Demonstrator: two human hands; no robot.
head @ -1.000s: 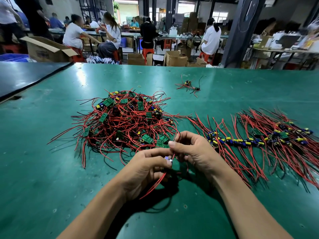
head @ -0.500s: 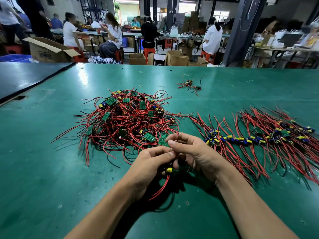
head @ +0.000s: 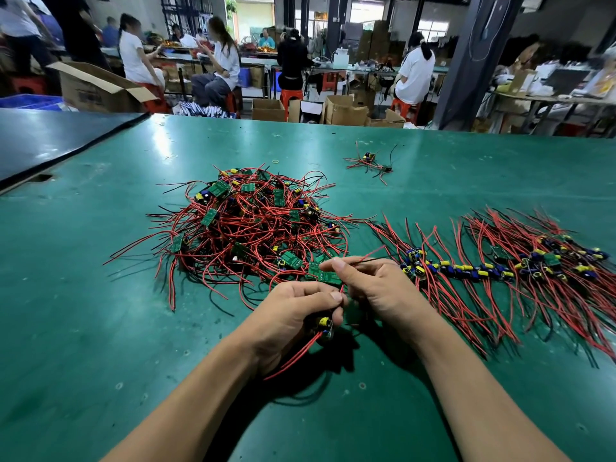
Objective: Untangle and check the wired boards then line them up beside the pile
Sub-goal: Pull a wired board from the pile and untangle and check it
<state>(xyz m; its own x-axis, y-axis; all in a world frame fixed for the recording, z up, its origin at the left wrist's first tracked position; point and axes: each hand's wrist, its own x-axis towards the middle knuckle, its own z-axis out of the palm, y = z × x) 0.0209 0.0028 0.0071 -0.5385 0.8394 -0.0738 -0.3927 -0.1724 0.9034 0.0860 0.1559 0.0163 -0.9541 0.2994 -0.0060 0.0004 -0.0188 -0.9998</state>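
At a green worktop point(head: 100, 311), a person's left hand point(head: 290, 315) was curled round one small wired board point(head: 324, 323), its yellow part showing under the fingers and its red leads point(head: 293, 358) trailing back toward the wrist; the right hand point(head: 376, 288), just beside it, pinched a thin wire point(head: 373, 259) between thumb and forefinger; the board sat low over the worktop, in front of the tangled pile point(head: 253, 228) and left of the row of sorted boards point(head: 483, 268); a small stray bundle point(head: 368, 160) lay well apart, farther back. The step appeared to be freeing and straightening this one board's leads; it would go best with the left hand keeping the board steady while the right drew each lead outward from the board end, gently, so no joint was strained; the pile's near edge lay close to the right hand, so any loop caught there should be slipped off rather than tugged; both faces wanted a look before the board joined the near end of the row, leads fanned like its neighbours'.
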